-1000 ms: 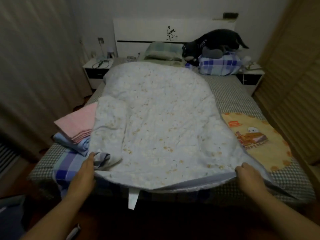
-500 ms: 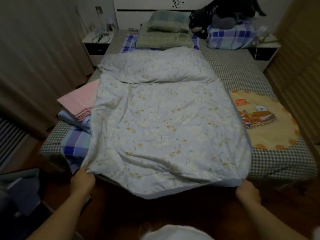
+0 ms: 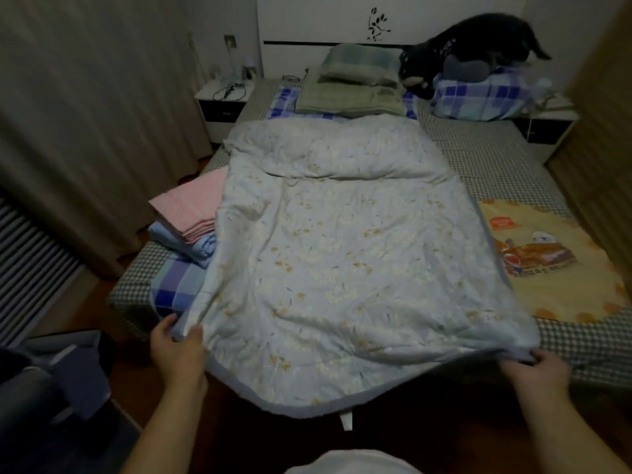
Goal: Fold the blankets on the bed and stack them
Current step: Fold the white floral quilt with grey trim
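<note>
1. One pale blue floral quilted blanket (image 3: 342,254) lies spread down the middle of the checked bed (image 3: 492,155), its near edge hanging past the foot.
2. The left hand (image 3: 178,350) grasps the blanket's near left corner; the right hand (image 3: 537,371) pinches the near right corner.
3. Left of it sit two folded blankets stacked: one pink folded blanket (image 3: 191,206) on one light blue folded blanket (image 3: 186,241).
4. One yellow cartoon-print blanket (image 3: 554,265) lies flat on the right.
5. Two pillows rest by the headboard, one green plaid pillow (image 3: 359,63) and one blue plaid pillow (image 3: 478,97).
</note>
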Action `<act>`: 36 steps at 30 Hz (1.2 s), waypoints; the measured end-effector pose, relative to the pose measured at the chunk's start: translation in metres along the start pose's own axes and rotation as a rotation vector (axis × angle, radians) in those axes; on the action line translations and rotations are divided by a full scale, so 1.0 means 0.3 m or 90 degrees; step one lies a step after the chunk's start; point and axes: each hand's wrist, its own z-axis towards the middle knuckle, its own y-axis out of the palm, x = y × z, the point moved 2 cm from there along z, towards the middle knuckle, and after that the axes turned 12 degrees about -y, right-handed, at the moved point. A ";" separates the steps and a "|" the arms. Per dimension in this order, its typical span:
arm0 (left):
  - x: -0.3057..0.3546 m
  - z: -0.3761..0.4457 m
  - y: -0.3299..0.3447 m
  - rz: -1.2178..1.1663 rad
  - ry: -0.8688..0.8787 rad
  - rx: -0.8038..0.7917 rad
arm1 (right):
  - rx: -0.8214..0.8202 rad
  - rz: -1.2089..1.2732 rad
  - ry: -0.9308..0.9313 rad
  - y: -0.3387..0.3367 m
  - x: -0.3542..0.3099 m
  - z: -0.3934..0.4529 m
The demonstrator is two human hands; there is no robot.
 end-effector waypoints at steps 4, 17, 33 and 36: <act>0.027 -0.066 0.047 0.094 0.110 -0.156 | -0.161 -0.323 -0.389 0.192 0.083 -0.231; 0.006 -0.294 0.305 0.372 0.111 -0.490 | -1.214 -0.922 -1.096 0.151 0.672 -0.574; -0.059 -0.436 0.241 0.590 0.538 -0.498 | -0.870 -0.848 -0.139 0.371 0.585 -0.643; -0.060 -0.408 0.233 0.544 0.440 -0.557 | -0.844 -0.799 -0.071 0.353 0.589 -0.622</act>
